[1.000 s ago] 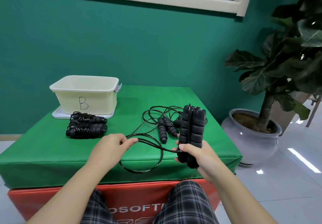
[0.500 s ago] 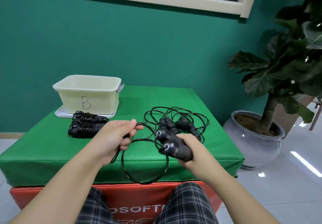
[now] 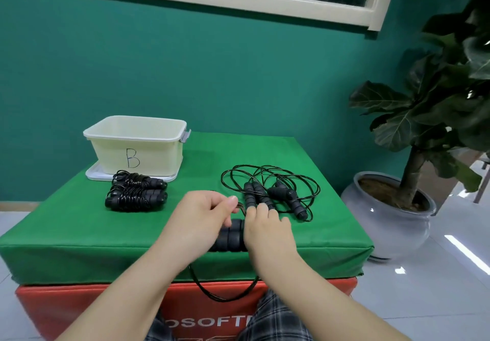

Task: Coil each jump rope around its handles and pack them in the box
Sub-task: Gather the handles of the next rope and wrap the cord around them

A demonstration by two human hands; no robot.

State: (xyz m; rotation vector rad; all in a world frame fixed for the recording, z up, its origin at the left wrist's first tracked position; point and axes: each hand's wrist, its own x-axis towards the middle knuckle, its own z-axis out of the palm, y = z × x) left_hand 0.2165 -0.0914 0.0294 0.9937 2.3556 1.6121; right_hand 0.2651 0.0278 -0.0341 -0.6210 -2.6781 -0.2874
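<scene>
My right hand (image 3: 267, 230) grips a pair of black foam jump-rope handles (image 3: 230, 237) lying sideways over the green mat's near edge. My left hand (image 3: 201, 216) pinches that rope's black cord just above the handles, and a loop of the cord (image 3: 222, 291) hangs down in front of the red base. Two coiled jump ropes (image 3: 136, 191) lie side by side in front of the cream box marked "B" (image 3: 136, 146). Loose, uncoiled ropes with black handles (image 3: 273, 195) lie in a tangle right of my hands.
The box stands on its white lid (image 3: 92, 175) at the back left of the green mat (image 3: 61, 232). A potted plant in a grey pot (image 3: 387, 216) stands on the floor to the right. A teal wall is behind.
My right hand turned the handles from upright to sideways and lowered them toward the mat's near edge. My left hand moved right, close to them, and the cord loop now hangs below the edge.
</scene>
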